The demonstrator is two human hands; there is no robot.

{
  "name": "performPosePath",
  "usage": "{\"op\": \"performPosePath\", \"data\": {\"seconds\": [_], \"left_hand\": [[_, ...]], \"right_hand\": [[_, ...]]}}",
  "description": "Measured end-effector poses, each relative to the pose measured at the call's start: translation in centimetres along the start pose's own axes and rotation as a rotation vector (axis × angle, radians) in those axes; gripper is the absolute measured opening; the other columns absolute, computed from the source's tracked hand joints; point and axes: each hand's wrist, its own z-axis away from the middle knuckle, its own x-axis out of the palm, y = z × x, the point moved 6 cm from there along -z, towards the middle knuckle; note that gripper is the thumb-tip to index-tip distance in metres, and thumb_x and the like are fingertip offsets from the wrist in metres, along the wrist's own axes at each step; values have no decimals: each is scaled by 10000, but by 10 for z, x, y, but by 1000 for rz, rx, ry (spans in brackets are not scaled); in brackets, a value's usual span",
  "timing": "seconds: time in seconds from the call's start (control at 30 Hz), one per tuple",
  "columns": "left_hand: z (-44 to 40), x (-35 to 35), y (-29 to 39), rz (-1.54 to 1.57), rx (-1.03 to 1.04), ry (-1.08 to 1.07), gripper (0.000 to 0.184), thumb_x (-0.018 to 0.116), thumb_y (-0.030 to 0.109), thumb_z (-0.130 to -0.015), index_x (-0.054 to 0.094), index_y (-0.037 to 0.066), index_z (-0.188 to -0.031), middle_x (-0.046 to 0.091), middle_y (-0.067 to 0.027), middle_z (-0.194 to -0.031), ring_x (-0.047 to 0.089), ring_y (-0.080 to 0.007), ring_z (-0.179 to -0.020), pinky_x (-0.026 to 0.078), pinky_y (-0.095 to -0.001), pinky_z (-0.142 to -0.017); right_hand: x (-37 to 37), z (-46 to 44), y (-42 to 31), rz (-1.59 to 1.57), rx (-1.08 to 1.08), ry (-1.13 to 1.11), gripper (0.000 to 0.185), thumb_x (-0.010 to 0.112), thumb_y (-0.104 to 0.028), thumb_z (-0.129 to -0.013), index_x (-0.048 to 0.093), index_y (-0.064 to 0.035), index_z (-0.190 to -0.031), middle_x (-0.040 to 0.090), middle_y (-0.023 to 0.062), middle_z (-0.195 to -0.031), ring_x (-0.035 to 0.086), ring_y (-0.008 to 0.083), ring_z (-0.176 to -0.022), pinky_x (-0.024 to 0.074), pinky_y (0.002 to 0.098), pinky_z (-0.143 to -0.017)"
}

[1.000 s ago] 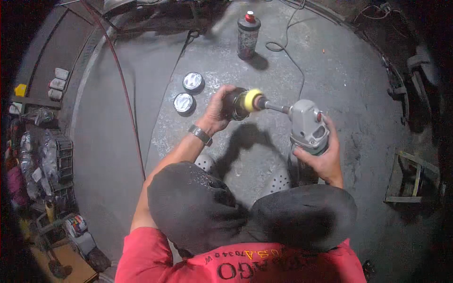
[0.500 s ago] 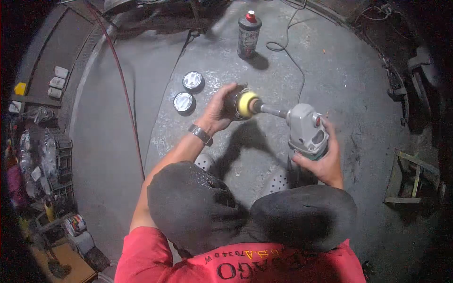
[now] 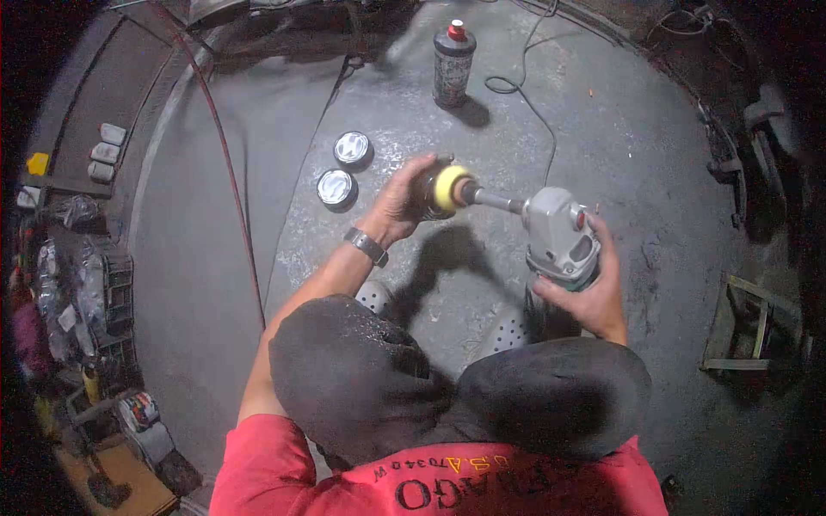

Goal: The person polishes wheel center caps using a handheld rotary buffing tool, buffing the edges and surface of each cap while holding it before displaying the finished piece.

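Note:
My right hand (image 3: 592, 292) grips the grey body of a polisher (image 3: 557, 230), whose long shaft (image 3: 497, 200) points left. At its tip a yellow foam pad (image 3: 449, 188) presses against a dark round cap (image 3: 428, 199). My left hand (image 3: 401, 196) is wrapped round that cap, tilting its face toward the pad; the pad and fingers hide most of it. To the left of this hand, two round caps with shiny silver faces, one (image 3: 352, 149) behind the other (image 3: 335, 187), lie on the floor.
A bottle with a red cap (image 3: 453, 69) stands on the floor ahead, beside a thin grey cable (image 3: 538, 112). A red hose (image 3: 225, 155) runs down the left. Crates (image 3: 116, 292) line the left edge; a metal frame (image 3: 750, 327) lies at right.
The pad shifts very slightly on the cap, which tilts a little in my left hand. My right hand and the polisher stay almost in place.

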Motion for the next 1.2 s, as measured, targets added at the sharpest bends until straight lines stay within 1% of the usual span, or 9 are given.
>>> {"op": "performPosePath", "data": {"seconds": [0.1, 0.17, 0.3, 0.4, 0.6, 0.8, 0.93, 1.1, 1.2], "left_hand": [[0, -4, -1, -40, 10, 22, 410, 630, 448, -968, 645, 138, -1236, 669, -55, -1208, 676, -218, -1073, 569, -455, -928], [-8, -8, -3, -31, 30, 18, 400, 629, 441, -970, 644, 141, -1235, 673, -54, -1198, 676, -218, -1068, 584, -453, -884], [-6, -9, -7, -39, -15, 28, 403, 631, 430, -971, 645, 126, -1236, 678, -57, -1186, 676, -213, -1060, 593, -450, -842], [-3, -6, -6, -13, 0, -26, 416, 647, 432, -959, 654, 121, -1235, 683, -43, -1187, 674, -210, -1058, 574, -446, -871], [-4, -5, -1, -8, -3, -42, 426, 594, 414, -958, 650, 146, -1285, 684, -33, -1237, 665, -216, -1095, 510, -483, -985], [-1, -5, -2, 40, -19, -44, 444, 564, 411, -960, 656, 106, -1269, 705, -51, -1179, 678, -218, -1064, 526, -494, -966], [-5, -6, -4, 50, -19, 9, 414, 601, 396, -960, 669, 91, -1232, 710, -73, -1160, 689, -227, -1045, 551, -479, -945], [-4, -10, -3, 97, -3, 47, 368, 647, 373, -971, 686, 80, -1189, 726, -102, -1140, 710, -241, -1017, 582, -441, -928], [-8, -6, 0, 71, 42, 11, 399, 651, 423, -979, 673, 81, -1182, 725, -102, -1123, 714, -250, -1010, 587, -455, -923]], "right_hand": [[-1, -1, 0, 20, -3, 12, 1059, 977, -195, -590, 396, -25, -1459, 566, 189, -1362, 565, 290, -1273, 437, 406, -1095], [-1, -1, -3, 68, -33, -54, 1055, 978, -190, -592, 396, -25, -1457, 574, 186, -1352, 571, 289, -1265, 444, 403, -1087], [0, 0, -3, 77, -63, -35, 1058, 977, -195, -598, 389, -27, -1461, 588, 181, -1332, 584, 283, -1244, 453, 397, -1076], [-3, -4, 0, -2, 2, 65, 1060, 983, -220, -590, 405, -22, -1456, 590, 179, -1328, 586, 275, -1238, 448, 398, -1081], [-1, 2, -7, 102, -88, -35, 1044, 977, -211, -603, 408, -8, -1455, 580, 179, -1342, 574, 273, -1252, 444, 389, -1084], [-2, -1, -3, -10, -10, 65, 1028, 978, -205, -592, 422, -15, -1436, 574, 178, -1338, 571, 277, -1255, 439, 394, -1087], [3, 2, -9, 97, -58, -61, 987, 970, -188, -602, 436, -27, -1417, 578, 180, -1328, 572, 276, -1254, 440, 398, -1087], [3, -1, -8, 49, -3, -8, 1017, 976, -178, -582, 431, -28, -1427, 578, 181, -1330, 563, 278, -1266, 434, 404, -1095], [3, 3, -7, 59, -10, -39, 1032, 974, -166, -581, 419, -27, -1441, 574, 179, -1337, 559, 273, -1272, 430, 399, -1099]]}}
